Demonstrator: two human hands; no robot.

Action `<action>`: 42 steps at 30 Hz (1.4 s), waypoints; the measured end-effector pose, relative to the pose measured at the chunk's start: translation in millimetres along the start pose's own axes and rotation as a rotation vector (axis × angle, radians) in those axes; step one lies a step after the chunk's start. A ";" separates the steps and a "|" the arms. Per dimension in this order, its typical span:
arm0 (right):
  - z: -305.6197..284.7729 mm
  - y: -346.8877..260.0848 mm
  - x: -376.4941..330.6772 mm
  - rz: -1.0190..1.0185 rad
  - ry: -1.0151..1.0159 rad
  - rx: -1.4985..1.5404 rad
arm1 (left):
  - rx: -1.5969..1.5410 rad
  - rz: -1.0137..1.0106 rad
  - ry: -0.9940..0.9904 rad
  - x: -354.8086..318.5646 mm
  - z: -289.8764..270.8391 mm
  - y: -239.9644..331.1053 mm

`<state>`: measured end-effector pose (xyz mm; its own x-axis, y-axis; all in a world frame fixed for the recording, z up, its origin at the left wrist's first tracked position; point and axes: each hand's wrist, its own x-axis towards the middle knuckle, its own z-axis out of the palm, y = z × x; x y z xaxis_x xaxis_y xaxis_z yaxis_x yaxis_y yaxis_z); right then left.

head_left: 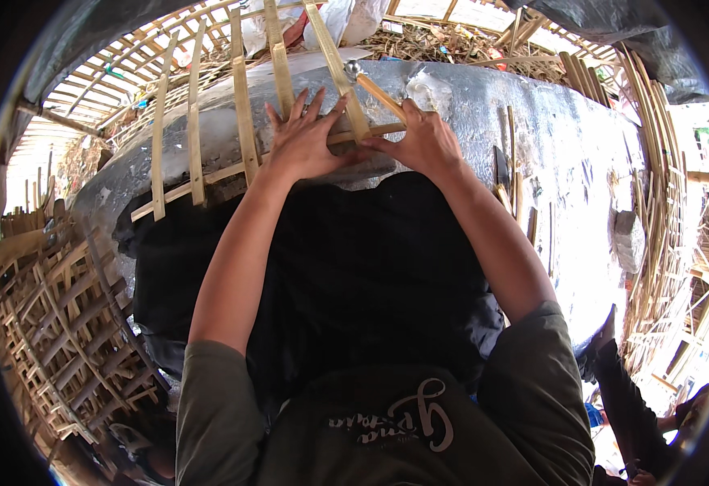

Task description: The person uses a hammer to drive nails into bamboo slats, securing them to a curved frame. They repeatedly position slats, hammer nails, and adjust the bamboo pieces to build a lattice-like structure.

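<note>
My right hand (427,146) is closed around the wooden handle of a hammer (383,99). The hammer's shiny metal head lies over the upper left, near the rightmost bamboo slat (322,40); the thumb reaches toward that slat's lower end. With fingers spread, my left hand (306,142) rests across the bamboo lattice, between two upright slats. Several upright slats cross a long bamboo crosspiece (225,172), which runs in front of my knees and passes partly behind both hands. Whether a nail sits at the joint near the hands cannot be made out.
A silvery-grey sheet (565,162) covers the floor. Woven bamboo panels (71,340) are piled at left; long bamboo strips (670,227) line the right, near a grey block (630,241). A dark blade-like piece (500,168) lies right of my hand. Another person's dark sleeve (626,397) shows lower right.
</note>
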<state>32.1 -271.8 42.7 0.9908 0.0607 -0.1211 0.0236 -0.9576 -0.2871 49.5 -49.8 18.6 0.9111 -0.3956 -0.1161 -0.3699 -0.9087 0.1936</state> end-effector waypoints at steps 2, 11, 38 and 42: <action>-4.0 -3.4 -0.4 0.014 -0.028 0.004 | 0.001 -0.015 -0.040 1.8 -1.2 -0.5; -6.2 -6.4 -3.3 0.022 0.008 -0.048 | -0.112 -0.064 -0.131 15.2 2.0 -6.2; -32.6 115.2 -3.2 0.414 0.249 0.474 | -0.042 0.003 -0.024 5.1 9.8 -5.0; -25.0 151.2 -33.9 0.397 0.219 0.359 | -0.075 -0.014 -0.004 6.2 12.6 -5.2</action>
<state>5.4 -425.7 27.2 0.9200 -0.3797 -0.0973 -0.3644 -0.7371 -0.5692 54.8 -49.2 4.6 0.9154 -0.3833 -0.1228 -0.3420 -0.9017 0.2647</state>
